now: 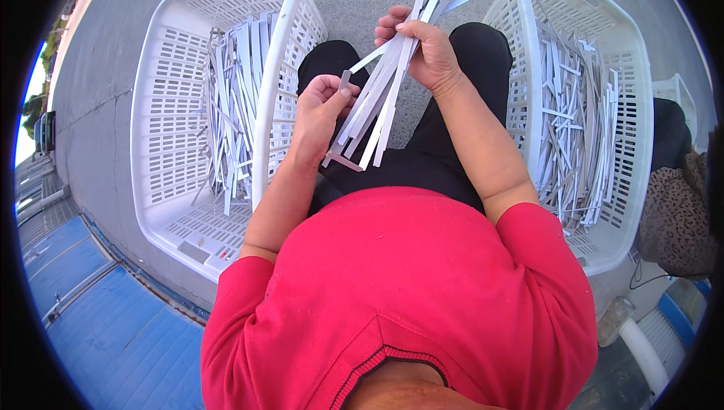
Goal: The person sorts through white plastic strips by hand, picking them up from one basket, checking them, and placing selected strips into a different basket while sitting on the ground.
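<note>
Over my lap, my right hand (pixel 418 48) is closed round a loose bundle of long, thin white and pale grey strips (pixel 381 97), which hangs diagonally toward my lower left. My left hand (pixel 324 101) is at the bundle's left side, thumb and fingers closed on one narrow strip (pixel 345 77) that sticks out from it. Some of its fingertips are hidden behind that strip and the thumb. On either side of me stands a white perforated plastic basket, the left one (pixel 154 139) and the right one (pixel 633 146), each holding a heap of similar strips.
Grey concrete ground (pixel 98 108) lies around the baskets. At the lower left are blue panels (pixel 90 297) with a pipe. At the right edge I see another person's dark leg (pixel 667 127), a leopard-print cloth (pixel 671 214), a white plastic chair (pixel 675 90) and a cable.
</note>
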Demonstrator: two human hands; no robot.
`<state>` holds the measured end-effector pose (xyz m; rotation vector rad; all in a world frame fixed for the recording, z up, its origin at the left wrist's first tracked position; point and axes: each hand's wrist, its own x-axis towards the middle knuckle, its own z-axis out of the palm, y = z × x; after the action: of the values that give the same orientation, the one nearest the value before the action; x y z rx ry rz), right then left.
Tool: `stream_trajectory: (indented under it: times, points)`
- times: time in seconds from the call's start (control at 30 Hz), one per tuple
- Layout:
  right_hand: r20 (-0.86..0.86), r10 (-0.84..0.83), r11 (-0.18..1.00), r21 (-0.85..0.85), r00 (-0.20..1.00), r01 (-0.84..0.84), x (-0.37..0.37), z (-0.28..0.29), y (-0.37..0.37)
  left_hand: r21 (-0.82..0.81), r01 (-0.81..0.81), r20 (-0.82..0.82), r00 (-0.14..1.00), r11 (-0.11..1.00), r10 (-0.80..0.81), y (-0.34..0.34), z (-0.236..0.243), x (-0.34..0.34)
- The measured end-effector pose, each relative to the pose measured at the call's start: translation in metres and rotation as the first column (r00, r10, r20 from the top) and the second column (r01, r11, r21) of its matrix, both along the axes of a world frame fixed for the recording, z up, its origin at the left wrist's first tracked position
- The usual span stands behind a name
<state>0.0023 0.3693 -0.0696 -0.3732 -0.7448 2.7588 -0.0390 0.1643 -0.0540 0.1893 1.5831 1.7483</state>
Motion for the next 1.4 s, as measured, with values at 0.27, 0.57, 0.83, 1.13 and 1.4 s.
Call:
stream_trajectory:
  times: [0.27,0.57,0.83,1.13,1.4]
  points:
    - [-0.004,0.073,0.992,0.1,0.997,-0.072,0.004,0.009,-0.004,-0.185,0.171,-0.104,0.976,0.968,-0.192,0.011,0.02,-0.004]
    - [-0.097,-0.032,0.998,-0.057,0.995,0.027,0.004,-0.002,0.008,-0.174,0.008,-0.089,0.996,0.985,-0.024,0.002,0.003,-0.006]
    - [-0.022,0.085,0.996,0.037,0.996,-0.084,0.004,0.005,-0.002,-0.19,0.199,-0.148,0.962,0.961,-0.228,0.029,0.022,-0.011]
    - [-0.063,0.023,0.999,-0.039,0.998,-0.026,0.006,0.01,-0.003,-0.251,-0.121,-0.802,0.581,0.96,-0.136,0.038,0.021,0.008]
    - [0.094,0.192,0.974,0.102,0.977,-0.201,0.002,0.012,-0.003,-0.201,-0.215,-0.976,0.126,0.956,-0.177,0.029,0.017,0.003]
